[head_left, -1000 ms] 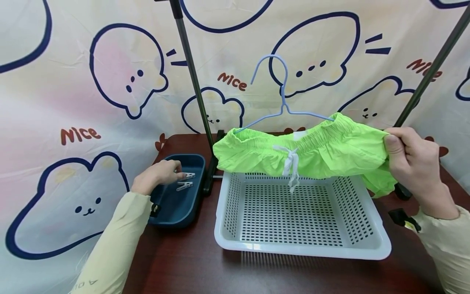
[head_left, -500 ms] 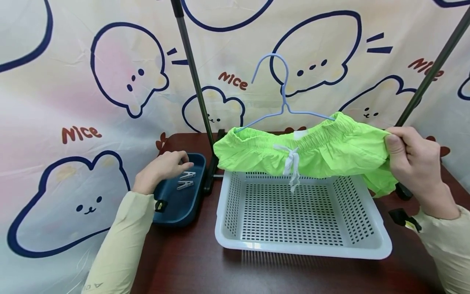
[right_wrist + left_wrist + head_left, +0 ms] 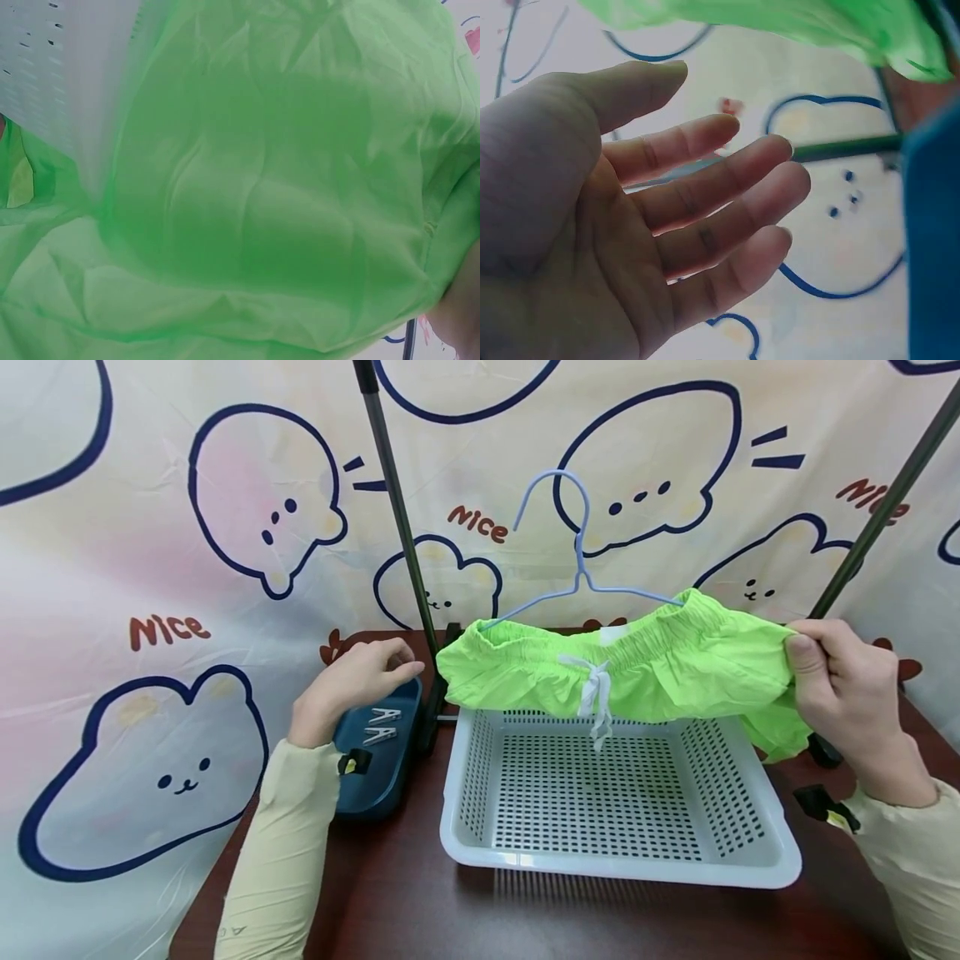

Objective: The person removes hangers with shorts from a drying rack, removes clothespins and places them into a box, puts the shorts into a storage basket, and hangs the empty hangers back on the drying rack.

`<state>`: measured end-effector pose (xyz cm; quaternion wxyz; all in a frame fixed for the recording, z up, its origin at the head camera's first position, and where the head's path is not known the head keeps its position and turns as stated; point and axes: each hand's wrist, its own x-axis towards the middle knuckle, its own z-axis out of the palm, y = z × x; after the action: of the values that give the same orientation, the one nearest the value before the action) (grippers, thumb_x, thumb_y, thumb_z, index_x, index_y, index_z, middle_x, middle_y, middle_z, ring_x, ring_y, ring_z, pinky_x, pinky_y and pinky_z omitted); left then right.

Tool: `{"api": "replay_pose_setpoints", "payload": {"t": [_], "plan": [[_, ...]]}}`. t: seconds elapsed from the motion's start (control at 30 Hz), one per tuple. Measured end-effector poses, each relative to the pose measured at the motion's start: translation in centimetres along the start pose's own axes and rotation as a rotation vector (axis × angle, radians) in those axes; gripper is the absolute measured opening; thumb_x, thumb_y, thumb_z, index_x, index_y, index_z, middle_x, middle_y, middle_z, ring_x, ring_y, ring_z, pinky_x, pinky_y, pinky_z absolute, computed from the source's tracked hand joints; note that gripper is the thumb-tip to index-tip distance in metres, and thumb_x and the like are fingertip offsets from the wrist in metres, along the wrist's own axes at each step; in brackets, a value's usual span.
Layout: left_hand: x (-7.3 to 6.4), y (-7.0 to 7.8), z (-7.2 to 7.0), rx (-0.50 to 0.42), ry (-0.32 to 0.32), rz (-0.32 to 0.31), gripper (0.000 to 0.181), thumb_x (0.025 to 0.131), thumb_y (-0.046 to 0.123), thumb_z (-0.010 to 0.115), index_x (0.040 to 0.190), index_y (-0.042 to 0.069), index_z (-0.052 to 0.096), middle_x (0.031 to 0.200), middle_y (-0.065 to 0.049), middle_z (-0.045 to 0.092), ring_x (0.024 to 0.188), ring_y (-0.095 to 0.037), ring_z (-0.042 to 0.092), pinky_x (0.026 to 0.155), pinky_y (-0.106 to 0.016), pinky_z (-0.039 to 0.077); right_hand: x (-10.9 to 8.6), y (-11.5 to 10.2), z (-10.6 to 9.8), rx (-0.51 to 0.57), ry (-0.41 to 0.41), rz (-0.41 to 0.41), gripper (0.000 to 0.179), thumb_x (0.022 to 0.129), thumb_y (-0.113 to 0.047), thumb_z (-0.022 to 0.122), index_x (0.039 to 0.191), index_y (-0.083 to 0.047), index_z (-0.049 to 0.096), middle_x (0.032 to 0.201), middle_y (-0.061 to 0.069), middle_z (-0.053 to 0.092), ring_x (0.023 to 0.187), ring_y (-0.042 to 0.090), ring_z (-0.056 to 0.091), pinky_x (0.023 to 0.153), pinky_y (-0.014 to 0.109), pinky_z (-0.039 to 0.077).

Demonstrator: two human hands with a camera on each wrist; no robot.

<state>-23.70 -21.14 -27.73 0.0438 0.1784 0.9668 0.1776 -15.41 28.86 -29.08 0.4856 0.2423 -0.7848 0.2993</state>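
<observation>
Bright green shorts (image 3: 675,681) with a white drawstring hang above a white basket, with a light blue hanger (image 3: 580,575) tucked into the waistband. My right hand (image 3: 851,693) grips the shorts at their right end. In the right wrist view, the green fabric (image 3: 277,180) fills most of the picture. My left hand (image 3: 360,678) is raised over the far part of a dark blue tray (image 3: 367,806), fingers relaxed. The left wrist view shows that palm (image 3: 592,225) holding nothing, with green fabric above. Two clothespins (image 3: 381,735) lie in the tray.
The perforated white basket (image 3: 622,871) stands on a dark reddish-brown table (image 3: 405,893). A dark pole (image 3: 397,502) rises between tray and basket, and another pole (image 3: 885,514) slants up at the right. Behind hangs a cartoon-printed cloth (image 3: 247,635).
My left hand has risen from beside the clothespins and moved right and away over the tray's far end, its fingers holding nothing. The right hand and shorts stay in place.
</observation>
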Motion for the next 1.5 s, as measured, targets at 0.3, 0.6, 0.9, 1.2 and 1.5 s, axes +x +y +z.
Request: {"api": "replay_pose_setpoints", "payload": {"t": [0.3,0.6,0.9,1.2,1.5], "plan": [[-0.5,3.9,-0.9,-0.128,0.086,0.075,0.032,0.1,0.043,0.053,0.114,0.016,0.064,0.104,-0.005,0.071,0.087,-0.02,0.065,0.08,-0.04,0.055,0.1,0.0,-0.1,-0.007,-0.003,0.001,0.043,0.102,-0.024,0.053,0.094,0.017,0.061,0.075,0.02,0.057,0.07,-0.021,0.037,0.064,0.001,0.03],[-1.3,5.8,-0.9,-0.156,0.13,0.069,0.033,0.1,0.043,0.051,0.117,0.017,0.062,0.105,-0.005,0.071,0.083,-0.021,0.061,0.075,-0.037,0.052,-0.1,0.1,-0.1,-0.011,0.0,0.001,0.045,0.102,-0.026,0.053,0.093,0.017,0.061,0.069,0.018,0.053,0.067,-0.018,0.034,0.058,0.004,0.027],[-1.8,6.8,-0.5,-0.158,0.207,0.074,0.031,0.1,0.04,0.053,0.117,0.016,0.062,0.104,-0.004,0.069,0.082,-0.021,0.059,0.074,-0.036,0.053,-0.1,0.2,-0.2,-0.01,0.003,0.0,0.046,0.102,-0.026,0.052,0.092,0.017,0.061,0.067,0.016,0.05,0.065,-0.019,0.033,0.056,0.004,0.027],[-1.6,7.7,0.1,-0.19,0.238,0.126,0.031,0.099,0.035,0.058,0.123,0.015,0.058,0.111,-0.005,0.069,0.086,-0.021,0.059,0.074,-0.036,0.051,0.0,0.3,-0.2,-0.002,-0.004,-0.008,0.045,0.102,-0.025,0.052,0.092,0.018,0.06,0.067,0.02,0.054,0.067,-0.021,0.036,0.059,0.001,0.031],[-1.1,8.5,1.1,-0.28,0.316,0.222,0.034,0.099,0.035,0.058,0.127,0.016,0.056,0.122,-0.007,0.067,0.109,-0.021,0.061,0.096,-0.045,0.05,0.1,0.4,0.0,0.009,0.02,-0.008,0.043,0.101,-0.022,0.053,0.091,0.018,0.061,0.067,0.024,0.055,0.068,-0.023,0.038,0.06,0.001,0.031]]}}
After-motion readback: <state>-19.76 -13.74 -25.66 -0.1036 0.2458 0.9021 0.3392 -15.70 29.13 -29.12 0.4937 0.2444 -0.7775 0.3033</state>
